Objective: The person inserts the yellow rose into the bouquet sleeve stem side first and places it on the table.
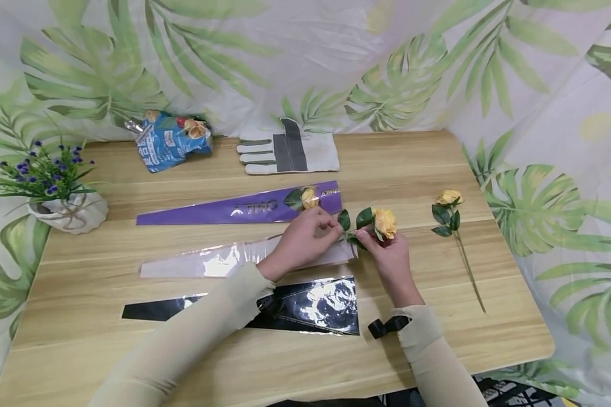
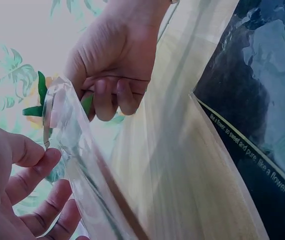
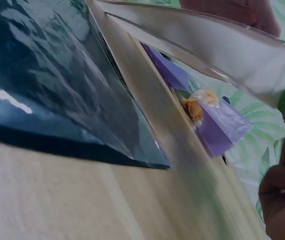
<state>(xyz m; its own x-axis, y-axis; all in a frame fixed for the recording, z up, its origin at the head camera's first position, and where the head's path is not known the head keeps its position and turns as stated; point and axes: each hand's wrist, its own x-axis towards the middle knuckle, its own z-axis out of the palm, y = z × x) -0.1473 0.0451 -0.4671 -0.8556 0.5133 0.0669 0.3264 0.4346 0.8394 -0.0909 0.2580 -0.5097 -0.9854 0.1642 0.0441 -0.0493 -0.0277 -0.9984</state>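
Between my hands is a yellow artificial rose with green leaves, its stem running into a pale see-through flower sleeve. My right hand grips this rose just under its bloom. With thumb and forefinger my left hand pinches the sleeve's open edge, shown close in the left wrist view, where the sleeve slants between both hands. Part of the stem shows through the film. In the right wrist view the sleeve is lifted off the table, and my right hand is partly cut off.
Behind lies a purple sleeve with a yellow rose inside. A black sleeve lies nearer me. Another rose lies at right. Around the back are a work glove, a blue bag and a potted plant.
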